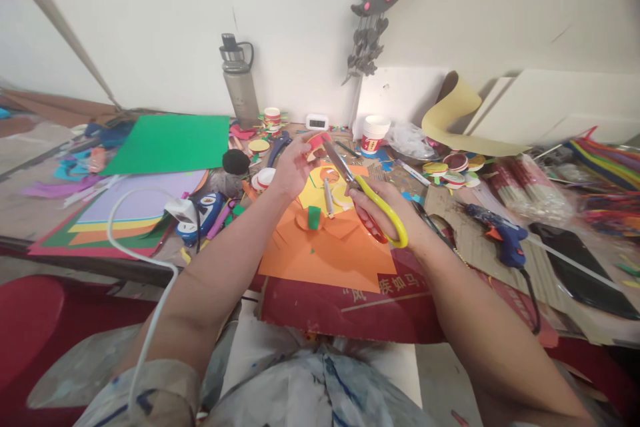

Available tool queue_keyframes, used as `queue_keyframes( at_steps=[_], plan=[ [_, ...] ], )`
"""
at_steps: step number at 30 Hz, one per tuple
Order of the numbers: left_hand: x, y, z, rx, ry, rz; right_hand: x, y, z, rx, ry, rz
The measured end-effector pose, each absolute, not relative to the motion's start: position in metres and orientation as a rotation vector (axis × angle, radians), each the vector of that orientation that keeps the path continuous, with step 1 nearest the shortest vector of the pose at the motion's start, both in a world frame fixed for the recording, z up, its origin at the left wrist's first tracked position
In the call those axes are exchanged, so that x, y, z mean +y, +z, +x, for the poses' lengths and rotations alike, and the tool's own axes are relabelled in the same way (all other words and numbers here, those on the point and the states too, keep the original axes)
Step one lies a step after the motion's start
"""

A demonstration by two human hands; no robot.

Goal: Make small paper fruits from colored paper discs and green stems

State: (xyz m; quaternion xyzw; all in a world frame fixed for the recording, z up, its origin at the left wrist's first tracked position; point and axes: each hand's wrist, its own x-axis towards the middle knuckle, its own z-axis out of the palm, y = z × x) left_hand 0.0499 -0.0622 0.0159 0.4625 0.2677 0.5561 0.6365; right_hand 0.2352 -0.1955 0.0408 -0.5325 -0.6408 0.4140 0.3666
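Note:
My left hand (293,167) is raised over the table and pinches a small red piece of paper (317,143). My right hand (387,213) grips scissors with yellow and red handles (373,203); their blades point up and left and meet the red piece. Under both hands lie orange sheets (330,250) and a yellow sheet (313,193) with small cut shapes and a green scrap (313,217).
A green sheet (173,142) and a stack of coloured sheets (135,210) lie at the left, with a white cable (127,250) across them. A grey bottle (239,83), paper cup (374,135), round paper discs (455,167), blue glue gun (500,237) and pipe cleaners (605,160) stand around.

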Motion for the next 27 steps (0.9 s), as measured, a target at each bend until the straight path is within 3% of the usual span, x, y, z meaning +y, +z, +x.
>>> queue_keyframes(
  at_steps=[27],
  plan=[
    [-0.05, 0.006, 0.049, 0.501, 1.353, 1.047, -0.191, 0.029, 0.235, -1.551, 1.256, -1.264]
  ],
)
